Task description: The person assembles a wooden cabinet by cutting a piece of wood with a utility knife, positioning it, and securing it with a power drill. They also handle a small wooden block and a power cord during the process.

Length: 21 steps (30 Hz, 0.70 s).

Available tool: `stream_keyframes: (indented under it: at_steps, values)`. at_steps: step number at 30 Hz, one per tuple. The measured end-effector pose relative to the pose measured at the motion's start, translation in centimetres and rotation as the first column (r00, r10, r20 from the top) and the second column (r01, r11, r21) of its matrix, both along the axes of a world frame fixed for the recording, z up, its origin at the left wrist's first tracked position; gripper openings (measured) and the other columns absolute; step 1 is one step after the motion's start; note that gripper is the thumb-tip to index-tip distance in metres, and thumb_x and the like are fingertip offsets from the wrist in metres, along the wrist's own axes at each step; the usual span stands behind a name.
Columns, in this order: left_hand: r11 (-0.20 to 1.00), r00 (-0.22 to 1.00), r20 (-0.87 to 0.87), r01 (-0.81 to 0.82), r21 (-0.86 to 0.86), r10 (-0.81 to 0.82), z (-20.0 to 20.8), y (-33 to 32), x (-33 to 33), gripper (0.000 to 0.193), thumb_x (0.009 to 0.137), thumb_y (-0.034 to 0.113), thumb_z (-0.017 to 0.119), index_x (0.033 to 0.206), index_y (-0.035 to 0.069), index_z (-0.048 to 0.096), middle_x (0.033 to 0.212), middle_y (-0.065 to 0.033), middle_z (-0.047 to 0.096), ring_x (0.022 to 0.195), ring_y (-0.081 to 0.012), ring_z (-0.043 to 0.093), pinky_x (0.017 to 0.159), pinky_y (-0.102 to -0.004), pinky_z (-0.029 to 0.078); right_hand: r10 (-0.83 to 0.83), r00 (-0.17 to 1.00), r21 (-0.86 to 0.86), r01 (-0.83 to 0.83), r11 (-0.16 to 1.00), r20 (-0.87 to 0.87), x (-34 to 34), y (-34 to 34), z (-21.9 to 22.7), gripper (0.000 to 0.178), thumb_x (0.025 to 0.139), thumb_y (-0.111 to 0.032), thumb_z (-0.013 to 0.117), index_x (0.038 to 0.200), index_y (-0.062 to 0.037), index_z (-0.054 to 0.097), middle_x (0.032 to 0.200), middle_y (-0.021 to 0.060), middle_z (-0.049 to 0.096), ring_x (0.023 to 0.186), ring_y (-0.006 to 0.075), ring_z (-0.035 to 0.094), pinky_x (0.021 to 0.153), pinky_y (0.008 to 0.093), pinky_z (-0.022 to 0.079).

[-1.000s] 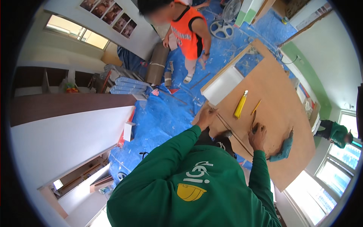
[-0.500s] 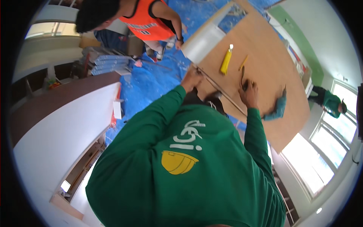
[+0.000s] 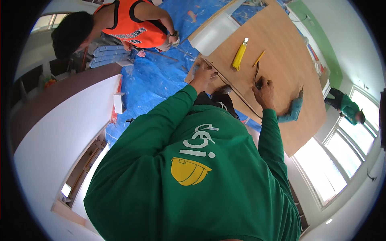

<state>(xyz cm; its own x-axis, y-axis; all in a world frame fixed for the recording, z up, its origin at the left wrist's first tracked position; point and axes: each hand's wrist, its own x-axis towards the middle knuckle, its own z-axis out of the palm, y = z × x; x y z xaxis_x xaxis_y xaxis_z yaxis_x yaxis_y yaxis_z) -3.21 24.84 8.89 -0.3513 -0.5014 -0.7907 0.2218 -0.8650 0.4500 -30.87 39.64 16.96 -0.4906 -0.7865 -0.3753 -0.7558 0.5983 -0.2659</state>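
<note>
A large brown plywood sheet (image 3: pixel 281 72) lies in front of me, with a long thin strip (image 3: pixel 235 91) along its near edge. My left hand (image 3: pixel 204 77) is at the strip's left part, fingers curled in at the edge; whatever they pinch is too small to tell. Over the sheet's near middle, my right hand (image 3: pixel 264 94) closes around a small dark object (image 3: pixel 259 83) with a black strap. Beyond it lie a yellow pencil (image 3: pixel 259 58) and a yellow utility knife (image 3: pixel 239 55) with a pale tip. A teal power drill (image 3: pixel 295 107) rests right of my right hand.
A co-worker in an orange jersey (image 3: pixel 134 24) stands at the far left. A white panel (image 3: pixel 213 36) lies by the sheet's far left. Blue sheeting (image 3: pixel 148 80) covers the floor. Another person in green (image 3: pixel 352 110) is near the windows at right. A white-faced partition (image 3: pixel 68 108) stands left.
The co-worker has shifted left, with a hand now farther from the sheet. My view has tilted slightly. My left hand has turned a little at the edge; my right still grips the dark object.
</note>
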Motion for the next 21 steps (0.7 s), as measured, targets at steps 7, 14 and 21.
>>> stream_keyframes:
  at_steps: [7,14,21]
  values:
    - [0.888,0.955,0.294,0.170,-0.427,-0.041,-4.8,0.9,-1.3,0.091,0.090,0.009,0.074,0.166,0.007,0.025,0.118,-0.0171,0.071,0.096,-0.0290,0.072,0.082,-0.0407,0.060,0.115,0.993,0.056,-0.113,0.992,-0.016,-1.9,1.2,-2.9,0.071,0.084,-0.038,0.081,0.145,-0.0122,0.055,0.144,0.0286,0.052,0.132,0.0473,0.052,0.110,0.0530,0.047]
    - [0.741,0.837,0.525,0.451,-0.498,-0.156,-2.8,-0.9,0.1,0.078,0.088,0.013,0.082,0.156,0.007,0.045,0.104,-0.0137,0.072,0.086,-0.0193,0.069,0.072,-0.0374,0.058,0.092,0.995,0.069,-0.093,0.993,0.025,-0.6,0.0,0.4,0.063,0.081,-0.026,0.083,0.136,-0.0103,0.057,0.132,0.0279,0.056,0.121,0.0470,0.056,0.104,0.0542,0.048]
    - [0.536,0.782,0.584,0.596,-0.598,-0.219,-5.0,-2.9,0.4,0.078,0.085,0.017,0.082,0.151,0.002,0.043,0.137,-0.0265,0.063,0.129,-0.0415,0.063,0.106,-0.0456,0.051,0.156,0.979,-0.049,-0.150,0.987,0.132,-2.1,-1.3,1.5,0.032,0.080,-0.022,0.080,0.108,-0.0099,0.069,0.107,0.0160,0.071,0.109,0.0380,0.062,0.095,0.0514,0.051]
